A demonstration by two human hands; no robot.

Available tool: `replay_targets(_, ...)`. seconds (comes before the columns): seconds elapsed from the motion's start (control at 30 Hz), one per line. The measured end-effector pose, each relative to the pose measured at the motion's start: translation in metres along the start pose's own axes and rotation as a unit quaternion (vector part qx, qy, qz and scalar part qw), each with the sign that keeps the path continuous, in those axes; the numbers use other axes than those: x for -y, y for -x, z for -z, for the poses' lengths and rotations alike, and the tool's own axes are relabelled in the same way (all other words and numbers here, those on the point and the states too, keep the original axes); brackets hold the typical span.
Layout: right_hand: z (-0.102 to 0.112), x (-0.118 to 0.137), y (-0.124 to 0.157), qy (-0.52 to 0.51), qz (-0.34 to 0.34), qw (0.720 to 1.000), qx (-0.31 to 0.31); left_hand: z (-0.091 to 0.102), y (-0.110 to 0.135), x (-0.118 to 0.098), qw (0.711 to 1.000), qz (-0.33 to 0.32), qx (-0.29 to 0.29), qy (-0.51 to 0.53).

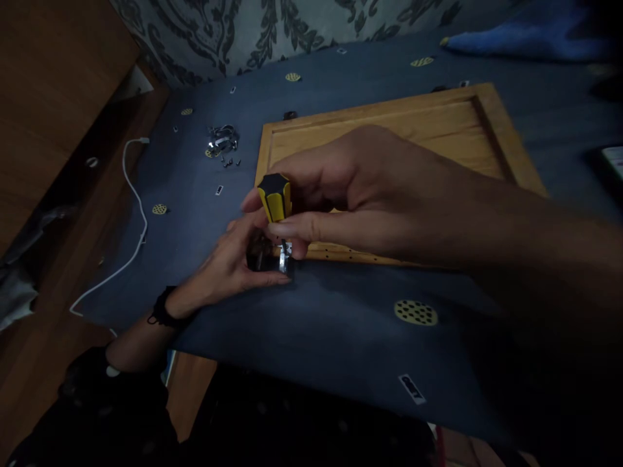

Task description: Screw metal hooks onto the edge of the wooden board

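My right hand (pixel 341 194) is closed around the yellow and black handle of a screwdriver (pixel 275 198), which stands roughly upright. Below the handle, a shiny metal hinge (pixel 283 259) sits at the near left corner of a wooden panel door (pixel 389 113). My left hand (pixel 233 263) is curled about that hinge, its thumb along the near side and its fingers partly hidden behind my right hand. The screwdriver's tip is too dark and small to make out, so its contact with a screw cannot be seen.
The door lies on a blue patterned cloth (pixel 311 324). Beyond my left hand are a pile of metal hardware (pixel 222 139) and several loose screws (pixel 230 162). A white cable (pixel 141 211) runs along the left side; a blue cloth item (pixel 525 40) and a phone-like device (pixel 614 159) lie right.
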State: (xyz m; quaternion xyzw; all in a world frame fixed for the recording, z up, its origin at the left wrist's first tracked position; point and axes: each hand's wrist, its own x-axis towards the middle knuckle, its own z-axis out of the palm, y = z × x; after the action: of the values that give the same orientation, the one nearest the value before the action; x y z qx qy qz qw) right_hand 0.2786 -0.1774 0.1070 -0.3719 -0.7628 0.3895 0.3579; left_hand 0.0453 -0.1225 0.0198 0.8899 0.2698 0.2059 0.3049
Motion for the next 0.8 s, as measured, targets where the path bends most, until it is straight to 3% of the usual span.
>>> replay_targets(0.1,-0.003,0.0,0.0,-0.019,0.002,1.0,0.002,-0.001,0.002,0.004,1.0,0.006,0.003,0.001)
replay_targets(0.33,-0.016,-0.004,-0.002,0.049,-0.006,0.994,-0.099,-0.001,0.002,0.003,1.0,0.027,-0.004,-0.015)
replay_targets(0.6,-0.026,-0.007,0.001,0.104,-0.02,0.981,-0.162,0.0,-0.002,-0.001,1.0,-0.022,0.008,-0.004)
replay_targets(0.8,-0.035,-0.015,0.0,0.136,0.016,0.964,-0.227,0.0,0.001,0.0,0.999,0.005,0.014,-0.029)
